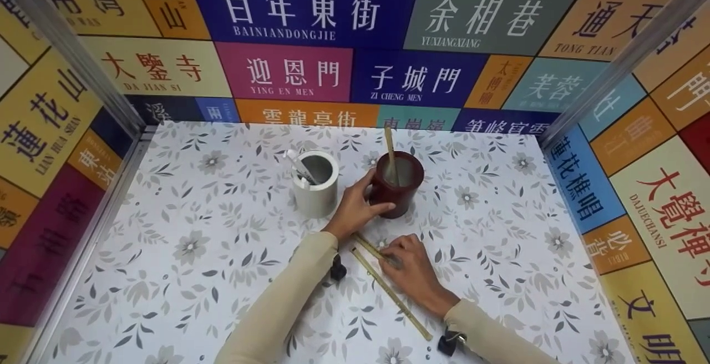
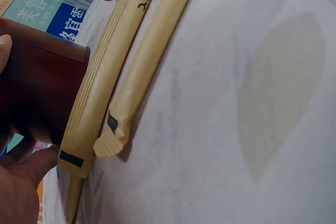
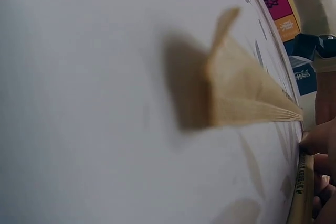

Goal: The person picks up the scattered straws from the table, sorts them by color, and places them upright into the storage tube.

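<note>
**Left hand round the dark cup, right hand on the wrapped sticks**

Left hand (image 1: 353, 208) curled round the dark red-brown cylindrical cup (image 1: 398, 185), thumb on the near wall, fingers wrapped to the far side at about 10 o'clock. One long tan paper-wrapped stick (image 1: 391, 153) standing upright inside that cup, top leaning toward 12 o'clock.

Right hand (image 1: 413, 271) laid over two more tan paper-wrapped sticks (image 1: 388, 289) flat on the white floral-print tabletop (image 1: 188, 242), fingertips (image 1: 388, 253) bent and pressing down near their upper ends; cannot tell whether any finger hooks beneath. Sticks lying side by side, touching, running from 11 o'clock near the cup toward 5 o'clock by the right sleeve.

White cylindrical holder (image 1: 316, 186) with pale utensils inside, just beside the left hand at 9 o'clock of the dark cup, apart from it.
</note>
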Tool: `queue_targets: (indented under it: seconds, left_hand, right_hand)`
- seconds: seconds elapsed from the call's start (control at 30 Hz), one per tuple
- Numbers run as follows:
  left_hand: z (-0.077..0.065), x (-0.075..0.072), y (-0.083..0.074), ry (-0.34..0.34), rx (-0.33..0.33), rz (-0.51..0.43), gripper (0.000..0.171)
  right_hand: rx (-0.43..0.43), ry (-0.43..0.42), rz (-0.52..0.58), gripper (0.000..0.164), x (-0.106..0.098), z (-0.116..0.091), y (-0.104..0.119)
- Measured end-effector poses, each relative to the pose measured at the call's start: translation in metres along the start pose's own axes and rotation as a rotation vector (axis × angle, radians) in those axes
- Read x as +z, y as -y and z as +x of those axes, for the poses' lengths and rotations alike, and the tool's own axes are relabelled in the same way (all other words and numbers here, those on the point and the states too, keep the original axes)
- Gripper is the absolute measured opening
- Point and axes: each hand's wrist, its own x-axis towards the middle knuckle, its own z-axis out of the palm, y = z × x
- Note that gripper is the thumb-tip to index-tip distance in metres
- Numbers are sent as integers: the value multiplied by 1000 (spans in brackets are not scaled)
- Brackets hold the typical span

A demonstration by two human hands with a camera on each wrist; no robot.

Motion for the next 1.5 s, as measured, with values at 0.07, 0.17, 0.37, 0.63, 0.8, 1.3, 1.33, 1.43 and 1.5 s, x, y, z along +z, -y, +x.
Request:
queue_targets:
  seconds: [0.07,0.17,0.37,0.63,0.8,1.3,1.33,1.43,1.5]
  left_hand:
    - [0,0,0,1,-1,-12,104]
    - [-1,1,-1,7,-5,-30,104]
    - [-1,1,0,4,-12,-38,105]
    - [0,1,-1,-1,-4,-35,105]
    - [0,1,-2,4,6,-17,103]
    - [0,-1,-2,-7,4,-24,102]
    - [1,0,-2,-7,4,-27,102]
    - [1,0,-2,-2,10,-46,101]
    - [1,0,-2,2,17,-59,101]
  right_hand:
    - [22,13,-4,13,-2,2,2]
    - [54,26,-9,14,-4,3,5]
    - [68,43,-49,17,-9,4,9]
    - [172,131,5,10,-17,8,13]
    - [246,170,108,17,-24,8,10]
    - [256,212,158,15,-33,5,5]
    - [260,212,170,13,-34,5,5]
    - [274,207,206,12,-37,4,4]
    - [276,199,215,12,-41,4,2]
